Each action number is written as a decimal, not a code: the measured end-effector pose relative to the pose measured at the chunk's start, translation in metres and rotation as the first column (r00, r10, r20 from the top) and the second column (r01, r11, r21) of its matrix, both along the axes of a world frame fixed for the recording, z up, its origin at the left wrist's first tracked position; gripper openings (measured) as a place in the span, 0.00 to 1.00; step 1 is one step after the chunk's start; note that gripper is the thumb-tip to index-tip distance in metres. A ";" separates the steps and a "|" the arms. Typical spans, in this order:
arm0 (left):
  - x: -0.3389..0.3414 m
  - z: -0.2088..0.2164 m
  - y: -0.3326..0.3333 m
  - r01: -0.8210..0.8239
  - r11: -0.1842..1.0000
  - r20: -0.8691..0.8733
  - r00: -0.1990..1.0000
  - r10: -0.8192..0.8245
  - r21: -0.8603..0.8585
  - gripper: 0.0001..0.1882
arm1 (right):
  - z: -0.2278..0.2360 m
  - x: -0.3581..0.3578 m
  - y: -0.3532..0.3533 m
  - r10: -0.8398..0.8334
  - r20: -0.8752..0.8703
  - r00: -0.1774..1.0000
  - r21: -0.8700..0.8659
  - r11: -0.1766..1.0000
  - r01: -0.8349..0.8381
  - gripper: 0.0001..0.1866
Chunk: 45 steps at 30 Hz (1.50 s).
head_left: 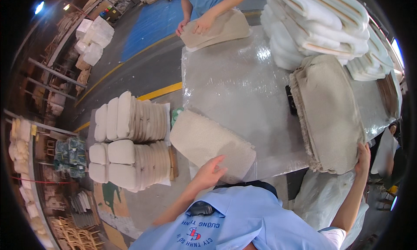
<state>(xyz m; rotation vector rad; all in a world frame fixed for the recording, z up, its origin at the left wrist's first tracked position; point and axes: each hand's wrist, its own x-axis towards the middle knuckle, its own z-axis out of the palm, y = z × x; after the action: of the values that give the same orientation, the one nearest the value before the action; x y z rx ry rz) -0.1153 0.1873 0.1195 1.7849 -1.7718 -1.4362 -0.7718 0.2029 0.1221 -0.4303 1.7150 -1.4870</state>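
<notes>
A beige fabric seat cover (pixel 211 142) lies at the near left edge of a table wrapped in clear plastic film (pixel 236 82). My left hand (pixel 210 172) rests flat on its near corner, fingers spread. My right hand (pixel 363 158) reaches out to the right and grips the near corner of a stack of beige fabric covers (pixel 329 111) lying on the table's right side.
White foam cushions (pixel 317 22) are piled at the table's far right. Another person in a blue shirt presses both hands (pixel 195 25) on a beige cushion (pixel 219 29) at the far end. Stacked finished cushions (pixel 130 141) stand on the floor to the left.
</notes>
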 end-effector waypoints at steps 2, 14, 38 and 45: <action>0.016 0.000 -0.008 0.186 0.982 0.217 0.960 -0.175 -0.034 0.34 | 0.008 -0.011 0.029 -0.209 -0.465 0.860 -0.038 0.976 0.216 0.30; 0.207 -0.054 -0.153 -0.236 0.970 0.306 0.920 0.243 -0.060 0.42 | -0.125 0.342 0.099 0.299 -0.024 0.954 0.248 0.926 -0.284 0.28; 0.237 -0.108 -0.175 -0.131 0.953 -0.342 0.913 0.223 0.272 0.43 | -0.098 0.583 0.221 0.479 -0.496 0.724 0.527 0.829 -0.187 0.24; 0.229 -0.092 -0.146 -0.152 0.965 -0.397 0.889 0.228 0.215 0.45 | -0.129 0.571 0.146 -0.004 -0.276 0.961 0.227 0.971 0.070 0.33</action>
<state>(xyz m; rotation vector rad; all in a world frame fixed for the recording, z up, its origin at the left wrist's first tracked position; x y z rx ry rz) 0.1137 0.0415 0.0273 1.5224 -1.2501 -1.7759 -0.2009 0.3487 -0.0067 -0.4971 2.1010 -1.2732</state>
